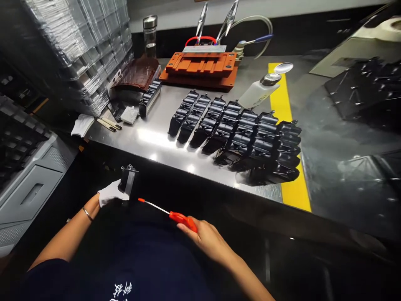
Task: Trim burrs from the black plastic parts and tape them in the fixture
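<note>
Black piece [127, 180] clamped in grip of gloved left hand [109, 194], held off near edge of tabletop [161, 121]. Red-handled screwdriver [184, 220] clamped in grip of bare right hand [211, 239]; tip near piece, not touching. Grey bin [46, 171] left of left forearm. Rows of black parts [219, 121] crowd middle of tabletop; bare metal strip along front edge. Orange fixture [200, 63], white bottle [258, 94] behind rows; wrapped stack [84, 50] at left. Left arm extended forward; right arm angled in from lower right.
</note>
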Motion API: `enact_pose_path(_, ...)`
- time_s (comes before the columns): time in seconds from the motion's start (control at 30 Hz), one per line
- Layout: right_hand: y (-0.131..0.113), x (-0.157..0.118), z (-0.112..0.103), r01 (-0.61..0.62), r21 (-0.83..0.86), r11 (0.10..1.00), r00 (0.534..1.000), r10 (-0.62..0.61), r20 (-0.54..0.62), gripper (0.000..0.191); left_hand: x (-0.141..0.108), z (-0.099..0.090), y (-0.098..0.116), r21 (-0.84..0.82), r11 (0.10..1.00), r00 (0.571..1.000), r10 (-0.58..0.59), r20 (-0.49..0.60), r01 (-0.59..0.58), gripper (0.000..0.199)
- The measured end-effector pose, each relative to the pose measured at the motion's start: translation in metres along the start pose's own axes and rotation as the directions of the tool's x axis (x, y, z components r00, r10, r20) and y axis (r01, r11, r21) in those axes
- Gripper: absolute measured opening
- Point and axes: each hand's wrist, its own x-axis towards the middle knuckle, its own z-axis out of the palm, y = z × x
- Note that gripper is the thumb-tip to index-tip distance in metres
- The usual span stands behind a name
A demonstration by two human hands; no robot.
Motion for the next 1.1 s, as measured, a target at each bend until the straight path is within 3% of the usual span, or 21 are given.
enact_pose_path(0.07,0.003,0.001,-0.003,-0.072,0.002,0.997,0.995,0.072,-0.071,0.048,0.007,-0.001,0.002,0.242,0.966,0.992,0.111,-0.054,-0.095,0.043)
enact_pose_path(0.13,0.007,0.002,-0.004,-0.085,0.015,0.996,0.993,0.086,-0.077,0.048,0.015,0.001,0.003,0.378,0.911,0.978,0.198,-0.057,-0.162,0.03)
enact_pose_path(0.27,0.019,0.0,0.0,-0.151,0.038,0.988,0.986,0.153,-0.069,0.049,0.021,0.008,0.006,0.528,0.772,0.932,0.339,0.128,-0.353,0.023)
enact_pose_path(0.33,0.023,-0.002,0.007,-0.193,0.038,0.981,0.978,0.195,-0.074,0.049,0.022,0.013,0.009,0.568,0.763,0.949,0.29,0.123,-0.307,0.024)
enact_pose_path(0.43,0.022,-0.005,0.019,-0.187,0.052,0.981,0.981,0.19,-0.048,0.048,0.025,0.017,0.013,0.544,0.835,0.991,0.125,-0.039,-0.083,0.035)
enact_pose_path(0.6,0.002,-0.004,0.036,-0.117,0.047,0.992,0.993,0.117,0.005,0.046,0.043,0.025,0.012,0.47,0.879,0.97,0.039,-0.242,0.082,0.055)
enact_pose_path(0.8,-0.016,0.006,0.046,-0.147,-0.062,0.987,0.989,0.147,0.001,0.043,0.05,0.041,0.012,0.42,0.905,0.963,0.044,-0.265,0.074,0.087)
enact_pose_path(1.0,-0.018,0.01,0.045,-0.149,-0.075,0.986,0.988,0.151,0.015,0.044,0.044,0.045,0.016,0.416,0.909,0.977,0.074,-0.199,0.016,0.081)
enact_pose_path(1.1,-0.01,0.015,0.038,-0.214,-0.074,0.974,0.976,0.211,-0.045,0.045,0.038,0.044,0.016,0.414,0.91,0.988,0.09,-0.125,-0.03,0.08)
